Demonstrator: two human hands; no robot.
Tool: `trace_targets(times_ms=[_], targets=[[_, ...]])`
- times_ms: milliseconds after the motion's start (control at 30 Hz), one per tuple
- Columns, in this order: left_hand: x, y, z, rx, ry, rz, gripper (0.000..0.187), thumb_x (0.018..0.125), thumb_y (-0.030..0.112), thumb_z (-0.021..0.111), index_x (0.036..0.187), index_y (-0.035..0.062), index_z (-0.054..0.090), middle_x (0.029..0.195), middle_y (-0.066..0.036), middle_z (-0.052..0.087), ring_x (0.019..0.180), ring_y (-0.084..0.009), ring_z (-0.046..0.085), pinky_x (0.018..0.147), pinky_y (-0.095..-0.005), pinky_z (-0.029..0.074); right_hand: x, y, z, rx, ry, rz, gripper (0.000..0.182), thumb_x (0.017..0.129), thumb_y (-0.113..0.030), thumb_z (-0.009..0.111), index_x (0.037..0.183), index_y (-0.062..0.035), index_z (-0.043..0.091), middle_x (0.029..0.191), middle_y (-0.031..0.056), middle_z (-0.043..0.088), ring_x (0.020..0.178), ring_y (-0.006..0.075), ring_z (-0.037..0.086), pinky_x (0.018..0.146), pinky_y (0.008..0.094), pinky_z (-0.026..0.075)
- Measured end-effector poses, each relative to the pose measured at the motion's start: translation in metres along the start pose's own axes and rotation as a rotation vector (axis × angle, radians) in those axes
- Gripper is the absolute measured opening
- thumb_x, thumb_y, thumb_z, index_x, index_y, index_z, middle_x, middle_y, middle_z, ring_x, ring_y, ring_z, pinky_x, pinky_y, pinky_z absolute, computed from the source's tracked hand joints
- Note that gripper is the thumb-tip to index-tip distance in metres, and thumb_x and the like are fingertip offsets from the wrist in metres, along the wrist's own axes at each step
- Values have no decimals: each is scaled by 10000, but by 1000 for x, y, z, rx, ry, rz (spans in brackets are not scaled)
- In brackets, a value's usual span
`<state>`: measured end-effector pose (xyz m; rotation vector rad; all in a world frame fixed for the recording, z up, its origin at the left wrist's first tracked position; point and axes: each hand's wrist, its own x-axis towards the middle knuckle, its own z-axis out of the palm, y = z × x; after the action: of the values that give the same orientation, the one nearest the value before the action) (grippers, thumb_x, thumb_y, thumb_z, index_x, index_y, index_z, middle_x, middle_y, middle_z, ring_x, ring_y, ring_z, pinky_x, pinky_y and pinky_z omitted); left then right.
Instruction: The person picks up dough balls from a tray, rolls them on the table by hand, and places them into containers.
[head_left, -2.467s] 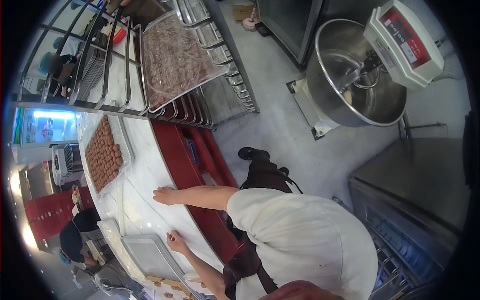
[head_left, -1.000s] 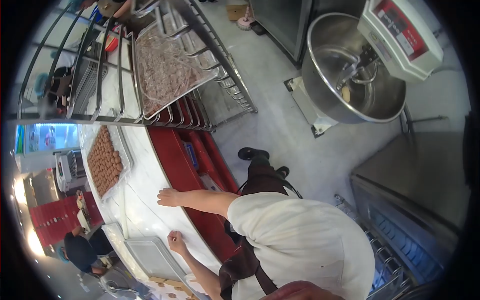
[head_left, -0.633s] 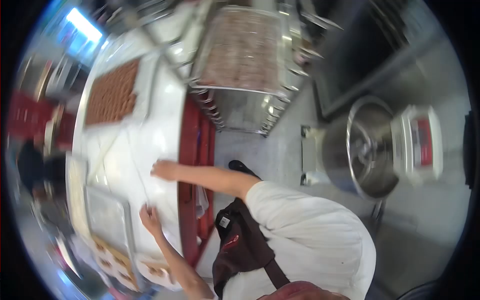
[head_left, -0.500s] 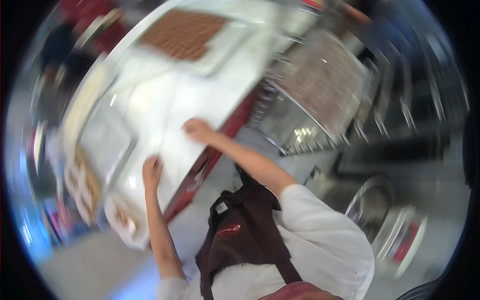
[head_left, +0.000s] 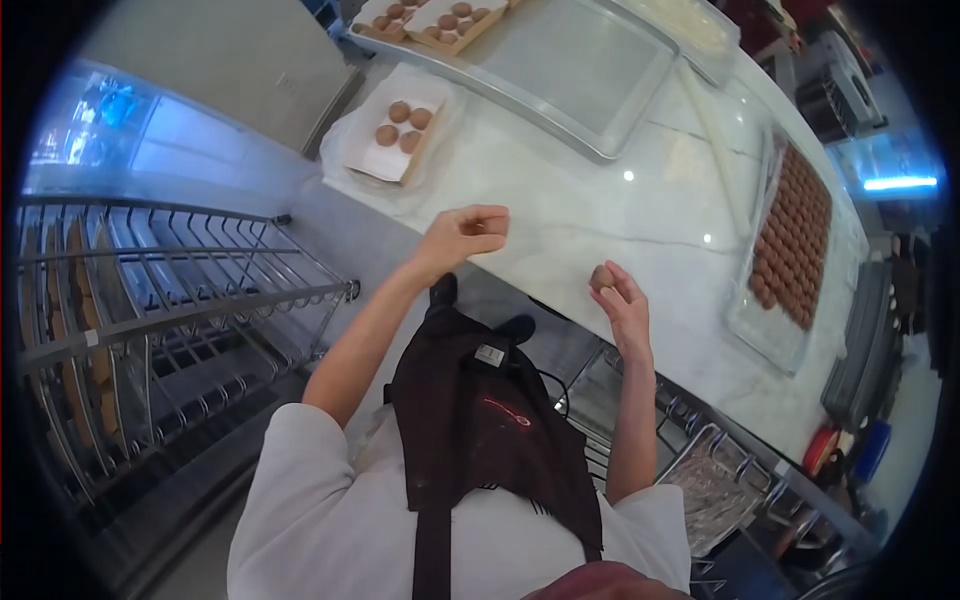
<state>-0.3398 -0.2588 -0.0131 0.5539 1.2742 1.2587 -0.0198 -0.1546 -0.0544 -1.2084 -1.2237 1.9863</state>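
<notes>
While pinching the brown ball [head_left: 601, 277] over the near edge of the counter [head_left: 560, 200], best to keep the grip light and on the fingertips only, so as not to dent or flatten what looks like a soft, round piece. Worth carrying it level and low over the marble, well inside the edge rather than above the gap and the rack below, since a slip there would likely mean a lost piece. Wise also to set it down gently rather than drop it, and to free the other hand first if both are needed.

Right hand [head_left: 622, 305]: raised just over the near edge, thumb and first fingers closed narrowly around the ball, the rest of the fingers loosely bent behind it. Ball held clear of the marble, not resting on it.

Left hand [head_left: 465, 232]: hanging above the near edge towards the left corner, fingers curled in towards the thumb, touching nothing on the counter; cannot tell whether anything small sits inside the curl.

Nearby: a small box [head_left: 395, 135] with three like balls at the left corner, and a full tray [head_left: 745, 320] of them along the right edge.
</notes>
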Motion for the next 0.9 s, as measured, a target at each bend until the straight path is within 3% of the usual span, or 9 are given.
trace_targets(times_ms=[200, 333, 433, 467, 500, 633, 800, 867, 900], targets=[[-15, 92, -101, 517, 309, 229, 535, 772, 56, 789, 1275, 49, 605, 919, -37, 676, 864, -135, 620, 804, -284, 523, 52, -56, 149, -288, -184, -109, 465, 869, -57, 713, 1307, 10, 573, 1228, 134, 634, 1068, 222, 656, 945, 331, 532], [12, 116, -165, 1234, 308, 432, 584, 720, 147, 811, 1263, 83, 606, 853, -80, 692, 827, -262, 662, 769, -389, 525, 93, -76, 271, -468, -203, -541, 492, 800, -83, 777, 1260, -31, 609, 1201, 109, 668, 1051, 196, 673, 901, 339, 530], [37, 109, -182, 1623, 184, 568, 403, 717, 232, 778, 1101, 191, 662, 850, -55, 715, 775, -286, 672, 661, -397, 487, 146, -52, 334, -828, -192, -852, 209, 717, -184, 711, 906, -92, 707, 836, 110, 692, 832, 315, 654, 734, 439, 513], [42, 113, -178, 1726, 140, 443, 447, 688, 228, 798, 1118, 192, 681, 781, -74, 703, 692, -285, 667, 610, -421, 493, 157, -35, 353, -1025, -149, -748, 185, 734, -191, 669, 868, -69, 708, 871, 150, 695, 872, 340, 662, 720, 485, 506], [50, 100, -193, 1748, 111, 631, 487, 688, 238, 799, 1161, 202, 690, 743, -81, 698, 644, -290, 667, 574, -435, 496, 160, -36, 365, -1118, -51, -591, 215, 749, -150, 655, 905, -17, 721, 946, 203, 703, 919, 338, 674, 768, 480, 527], [72, 105, -191, 2148, 8, 362, 552, 697, 562, 744, 1098, 188, 687, 841, -91, 735, 793, -299, 719, 657, -459, 535, 167, -21, 389, 184, 376, -304, 298, 757, -58, 589, 1045, 4, 632, 1016, 251, 662, 1003, 383, 636, 885, 428, 493], [85, 102, -206, 2184, -80, 326, 479, 728, 555, 743, 1012, 175, 680, 867, -134, 730, 819, -369, 700, 682, -519, 527, 186, 11, 406, 112, 430, -413, 190, 702, -39, 572, 883, -51, 627, 818, 123, 611, 835, 278, 620, 779, 396, 462], [86, 99, -204, 2178, -76, 306, 495, 723, 553, 751, 1020, 164, 679, 887, -140, 731, 844, -375, 699, 701, -515, 534, 230, 45, 407, -1003, 552, -936, 85, 686, -166, 666, 757, -119, 664, 812, 69, 638, 883, 246, 612, 790, 385, 440], [90, 98, -209, 2130, -76, 314, 505, 718, 539, 762, 1030, 151, 675, 913, -143, 730, 860, -378, 697, 710, -515, 535, 215, 29, 396, -1004, 598, -930, 85, 686, -166, 666, 757, -119, 664, 812, 69, 638, 883, 246, 612, 790, 385, 440]])
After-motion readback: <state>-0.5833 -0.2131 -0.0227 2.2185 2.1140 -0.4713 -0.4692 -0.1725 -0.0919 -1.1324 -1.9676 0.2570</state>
